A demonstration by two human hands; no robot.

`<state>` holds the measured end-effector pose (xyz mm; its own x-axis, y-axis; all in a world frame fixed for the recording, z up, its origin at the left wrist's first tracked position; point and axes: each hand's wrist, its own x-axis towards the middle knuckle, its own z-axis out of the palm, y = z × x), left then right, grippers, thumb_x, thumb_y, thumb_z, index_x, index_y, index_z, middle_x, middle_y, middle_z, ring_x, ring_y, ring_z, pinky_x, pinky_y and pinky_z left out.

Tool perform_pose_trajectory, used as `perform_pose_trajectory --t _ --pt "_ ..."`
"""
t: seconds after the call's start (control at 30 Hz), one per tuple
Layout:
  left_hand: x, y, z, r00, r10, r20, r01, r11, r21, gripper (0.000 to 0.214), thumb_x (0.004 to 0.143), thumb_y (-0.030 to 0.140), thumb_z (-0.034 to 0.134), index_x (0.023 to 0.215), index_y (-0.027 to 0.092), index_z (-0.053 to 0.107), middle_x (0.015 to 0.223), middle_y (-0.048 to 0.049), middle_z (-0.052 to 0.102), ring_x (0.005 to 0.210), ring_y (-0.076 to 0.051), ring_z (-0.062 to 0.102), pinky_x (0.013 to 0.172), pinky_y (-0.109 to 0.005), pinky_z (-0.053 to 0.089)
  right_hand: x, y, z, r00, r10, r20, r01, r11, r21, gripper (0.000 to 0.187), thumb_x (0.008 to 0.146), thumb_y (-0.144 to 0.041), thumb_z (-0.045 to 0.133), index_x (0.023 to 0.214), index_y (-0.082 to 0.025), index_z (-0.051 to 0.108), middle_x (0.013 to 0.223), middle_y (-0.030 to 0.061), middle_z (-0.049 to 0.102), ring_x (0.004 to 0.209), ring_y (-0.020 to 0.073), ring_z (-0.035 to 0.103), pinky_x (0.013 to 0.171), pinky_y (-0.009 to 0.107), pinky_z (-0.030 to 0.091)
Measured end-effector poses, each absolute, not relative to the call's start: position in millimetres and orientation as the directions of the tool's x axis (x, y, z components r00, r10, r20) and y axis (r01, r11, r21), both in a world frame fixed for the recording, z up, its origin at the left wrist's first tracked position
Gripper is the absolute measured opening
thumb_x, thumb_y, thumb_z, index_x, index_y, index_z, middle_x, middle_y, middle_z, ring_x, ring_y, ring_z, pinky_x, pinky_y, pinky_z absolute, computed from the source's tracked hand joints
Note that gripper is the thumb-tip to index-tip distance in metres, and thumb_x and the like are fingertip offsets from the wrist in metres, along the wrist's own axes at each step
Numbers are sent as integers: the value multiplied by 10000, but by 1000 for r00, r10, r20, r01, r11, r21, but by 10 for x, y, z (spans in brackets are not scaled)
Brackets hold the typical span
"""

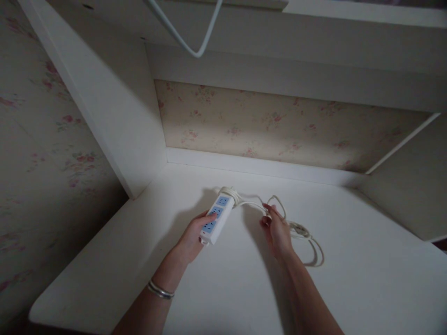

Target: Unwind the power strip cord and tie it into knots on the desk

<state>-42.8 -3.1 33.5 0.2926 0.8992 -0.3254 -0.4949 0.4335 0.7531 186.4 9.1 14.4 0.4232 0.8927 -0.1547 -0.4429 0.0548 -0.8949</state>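
My left hand [195, 233] grips a white power strip [222, 222] with blue socket faces, the thumb lying across the middle sockets. The strip is tilted, its far end pointing away from me, and several turns of its cord [228, 191] are wrapped round that end. From there the cord runs right to my right hand [276, 228], whose fingers are closed on it. Past the right hand, the rest of the white cord [318, 251] lies in loose loops on the white desk top [223, 298].
A white side panel [115, 102] rises at the left, and another panel [412, 186] stands at the right. Floral wallpaper [237, 121] shows behind the desk, below a white shelf [279, 60]. A pale cable [198, 54] hangs in a loop from above.
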Motion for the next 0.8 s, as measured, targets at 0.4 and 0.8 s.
perform_pose_trajectory --t 0.4,0.8 --pt "-460 -50 339 355 884 -303 -550 459 698 266 745 257 682 972 119 664 729 -47 673 561 -121 601 504 -222 456 1659 -41 225 -60 981 -186 -676 -177 -716 291 773 -428 698 978 -230 638 709 -58 565 454 40 406 505 177 518" --pt "-383 -113 373 442 854 -273 -453 475 754 309 692 256 724 977 140 697 717 -38 671 546 -117 580 518 -231 438 1548 -2 151 -49 981 -188 -699 -169 -695 180 814 -386 658 893 -231 610 691 -55 583 425 50 422 501 208 527"
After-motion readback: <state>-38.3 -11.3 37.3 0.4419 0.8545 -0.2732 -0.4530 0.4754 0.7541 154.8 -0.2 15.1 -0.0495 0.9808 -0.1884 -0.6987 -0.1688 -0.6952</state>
